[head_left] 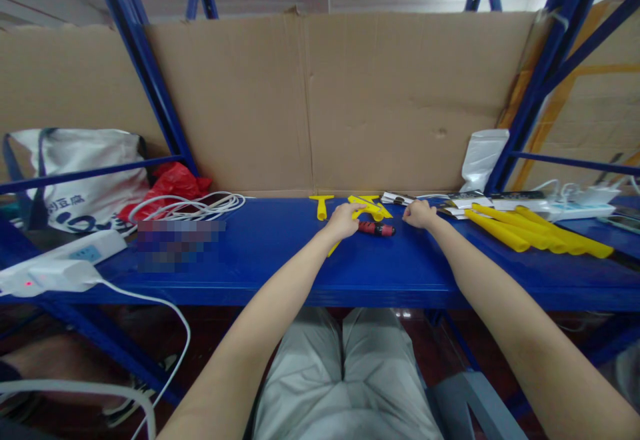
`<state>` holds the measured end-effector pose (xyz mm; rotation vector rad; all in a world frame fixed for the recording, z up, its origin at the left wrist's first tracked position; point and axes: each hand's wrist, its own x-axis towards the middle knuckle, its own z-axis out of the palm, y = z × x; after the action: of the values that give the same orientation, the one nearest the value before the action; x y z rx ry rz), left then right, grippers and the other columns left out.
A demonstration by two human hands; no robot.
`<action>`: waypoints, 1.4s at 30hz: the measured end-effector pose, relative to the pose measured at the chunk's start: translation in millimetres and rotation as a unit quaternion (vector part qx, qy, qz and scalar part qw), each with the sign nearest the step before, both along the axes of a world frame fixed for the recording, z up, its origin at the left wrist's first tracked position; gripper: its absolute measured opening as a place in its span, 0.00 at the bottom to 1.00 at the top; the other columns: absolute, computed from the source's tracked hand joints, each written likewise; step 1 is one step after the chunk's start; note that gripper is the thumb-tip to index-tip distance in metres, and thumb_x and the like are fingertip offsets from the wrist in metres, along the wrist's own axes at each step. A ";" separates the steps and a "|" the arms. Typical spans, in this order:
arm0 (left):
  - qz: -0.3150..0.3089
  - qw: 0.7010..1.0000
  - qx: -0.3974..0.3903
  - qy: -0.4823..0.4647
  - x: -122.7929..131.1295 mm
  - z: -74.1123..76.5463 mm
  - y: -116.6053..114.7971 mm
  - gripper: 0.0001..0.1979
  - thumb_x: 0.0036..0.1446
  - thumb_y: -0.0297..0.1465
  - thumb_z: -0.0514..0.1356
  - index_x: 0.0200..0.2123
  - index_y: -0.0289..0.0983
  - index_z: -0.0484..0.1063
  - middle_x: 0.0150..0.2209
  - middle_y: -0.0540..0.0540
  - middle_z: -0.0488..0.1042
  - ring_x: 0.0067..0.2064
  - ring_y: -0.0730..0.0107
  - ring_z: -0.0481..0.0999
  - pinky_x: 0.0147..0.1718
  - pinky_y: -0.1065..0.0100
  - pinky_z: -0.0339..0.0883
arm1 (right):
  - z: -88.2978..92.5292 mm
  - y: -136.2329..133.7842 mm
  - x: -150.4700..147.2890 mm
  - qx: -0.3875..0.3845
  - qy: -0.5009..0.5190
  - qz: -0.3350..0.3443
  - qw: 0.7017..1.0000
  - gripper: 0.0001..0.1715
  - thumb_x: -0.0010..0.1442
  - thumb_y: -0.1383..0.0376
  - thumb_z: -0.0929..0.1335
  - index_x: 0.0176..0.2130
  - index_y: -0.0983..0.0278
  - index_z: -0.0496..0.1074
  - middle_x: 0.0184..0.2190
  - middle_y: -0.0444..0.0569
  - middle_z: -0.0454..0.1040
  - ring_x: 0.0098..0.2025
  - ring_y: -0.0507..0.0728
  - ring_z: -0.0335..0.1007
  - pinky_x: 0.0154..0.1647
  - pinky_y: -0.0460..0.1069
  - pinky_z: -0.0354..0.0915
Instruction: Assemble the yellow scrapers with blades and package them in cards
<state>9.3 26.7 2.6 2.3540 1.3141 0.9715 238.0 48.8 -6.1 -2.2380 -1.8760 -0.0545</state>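
My left hand is closed on a yellow plastic piece, which sticks out below the fingers and is mostly hidden by them. Just beyond it lie several yellow plastic parts, overlapping each other. A yellow T-shaped piece is on the table to the left of them. Between my hands rests a red and black tool handle, like that of a screwdriver. My right hand is curled shut near a small black and white packet; whatever its fingers hold is hidden.
Long yellow tubes lie fanned out on the right of the blue table. White cables, a red plastic bag and a power strip occupy the left. Cardboard walls the back; blue posts stand either side.
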 end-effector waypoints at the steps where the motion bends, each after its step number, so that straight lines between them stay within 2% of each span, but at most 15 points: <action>1: 0.003 1.000 0.006 0.018 -0.1 0.3 -0.6 0.24 0.49 0.16 0.58 0.49 0.38 0.73 0.52 0.45 0.73 0.55 0.64 0.68 0.57 0.65 0.56 | 0.5 -1.1 -1.5 0.023 -0.005 0.007 1.000 0.09 0.52 0.68 0.66 0.32 0.64 0.77 0.48 0.58 0.69 0.56 0.68 0.57 0.53 0.64 0.57; 3: 0.010 0.998 0.017 0.052 0.1 0.7 -2.2 0.24 0.50 0.17 0.58 0.51 0.36 0.72 0.52 0.44 0.72 0.55 0.64 0.68 0.56 0.65 0.57 | 2.2 -3.0 -5.8 0.074 0.015 0.024 0.997 0.08 0.51 0.69 0.66 0.29 0.64 0.76 0.47 0.57 0.70 0.55 0.67 0.59 0.52 0.62 0.58; 5: 0.017 0.996 0.026 0.079 0.8 0.6 -4.1 0.24 0.51 0.18 0.57 0.52 0.35 0.71 0.52 0.42 0.72 0.54 0.64 0.69 0.55 0.65 0.58 | 4.8 -4.1 -11.2 0.129 0.085 0.060 0.986 0.06 0.51 0.68 0.66 0.28 0.64 0.75 0.42 0.55 0.73 0.50 0.63 0.64 0.49 0.57 0.61; 8: 0.012 0.993 0.041 0.106 3.3 -0.7 -7.0 0.24 0.51 0.18 0.57 0.52 0.36 0.72 0.51 0.41 0.73 0.53 0.63 0.70 0.54 0.64 0.60 | 7.6 -5.3 -21.8 0.186 0.226 0.144 0.945 0.05 0.51 0.66 0.67 0.27 0.64 0.73 0.33 0.50 0.75 0.39 0.56 0.69 0.44 0.50 0.63; 10: 0.003 0.992 0.051 0.116 5.1 -2.0 -8.4 0.24 0.51 0.18 0.56 0.51 0.36 0.72 0.50 0.41 0.73 0.52 0.62 0.70 0.53 0.64 0.61 | 7.4 -6.8 -30.3 0.197 0.299 0.188 0.915 0.05 0.50 0.65 0.67 0.26 0.64 0.72 0.30 0.48 0.75 0.35 0.54 0.69 0.42 0.49 0.63; 12: -0.008 0.991 0.059 0.122 6.4 -3.0 -9.4 0.24 0.51 0.18 0.56 0.51 0.38 0.72 0.49 0.42 0.73 0.52 0.61 0.70 0.53 0.63 0.62 | 5.6 -8.6 -38.9 0.190 0.336 0.215 0.897 0.05 0.49 0.65 0.67 0.25 0.65 0.71 0.29 0.47 0.74 0.34 0.53 0.68 0.40 0.48 0.63; 16: -0.021 0.989 0.071 0.124 6.5 -3.2 -9.8 0.26 0.50 0.17 0.56 0.52 0.43 0.72 0.47 0.44 0.74 0.51 0.62 0.71 0.52 0.63 0.62 | 1.0 -10.9 -50.2 0.177 0.333 0.239 0.895 0.04 0.47 0.66 0.67 0.23 0.65 0.69 0.27 0.46 0.72 0.34 0.54 0.67 0.42 0.50 0.62; 24: -0.012 0.989 0.075 0.126 5.8 -2.1 -10.8 0.26 0.50 0.18 0.56 0.52 0.42 0.72 0.46 0.43 0.74 0.49 0.62 0.72 0.50 0.64 0.64 | 3.2 -11.4 -50.0 0.178 0.263 0.280 0.906 0.04 0.47 0.69 0.66 0.22 0.64 0.69 0.27 0.46 0.72 0.36 0.55 0.67 0.45 0.52 0.61; 29: -0.006 0.988 0.076 0.134 5.3 -2.8 -9.6 0.26 0.50 0.19 0.56 0.52 0.43 0.72 0.46 0.43 0.74 0.50 0.62 0.71 0.49 0.64 0.64 | 5.7 -14.4 -54.7 0.174 0.234 0.270 0.918 0.06 0.48 0.71 0.65 0.22 0.64 0.67 0.28 0.47 0.72 0.38 0.56 0.67 0.47 0.53 0.60; 32: -0.002 0.988 0.070 0.137 4.4 -1.8 -9.5 0.26 0.51 0.19 0.56 0.53 0.41 0.71 0.47 0.42 0.73 0.50 0.62 0.71 0.49 0.64 0.64 | 5.4 -17.3 -59.9 0.161 0.281 0.237 0.916 0.05 0.49 0.70 0.65 0.23 0.63 0.66 0.29 0.47 0.71 0.37 0.55 0.66 0.46 0.53 0.61; 34: -0.001 0.988 0.067 0.136 3.9 -0.7 -9.9 0.25 0.51 0.19 0.56 0.53 0.40 0.71 0.47 0.41 0.73 0.50 0.62 0.71 0.49 0.64 0.64 | 4.9 -18.7 -62.9 0.152 0.340 0.199 0.906 0.03 0.49 0.70 0.66 0.26 0.63 0.65 0.30 0.46 0.71 0.36 0.54 0.66 0.43 0.52 0.62; 37: 0.000 0.989 0.071 0.127 3.3 0.4 -10.3 0.24 0.52 0.19 0.55 0.52 0.40 0.71 0.47 0.41 0.73 0.50 0.63 0.71 0.50 0.64 0.63 | 4.8 -19.5 -66.3 0.140 0.416 0.152 0.885 0.07 0.49 0.71 0.67 0.30 0.63 0.64 0.31 0.46 0.71 0.34 0.52 0.66 0.41 0.49 0.63; 42: -0.006 0.990 0.078 0.113 3.2 -1.3 -7.4 0.24 0.52 0.19 0.55 0.52 0.39 0.71 0.46 0.42 0.72 0.49 0.64 0.71 0.51 0.64 0.63 | 7.6 -21.4 -68.5 0.129 0.460 0.130 0.869 0.07 0.49 0.71 0.68 0.30 0.64 0.65 0.31 0.46 0.72 0.34 0.51 0.66 0.39 0.47 0.63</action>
<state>12.5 19.3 1.3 2.6549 1.3449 0.8512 169.5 27.4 1.5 -1.3909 -1.4582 0.6473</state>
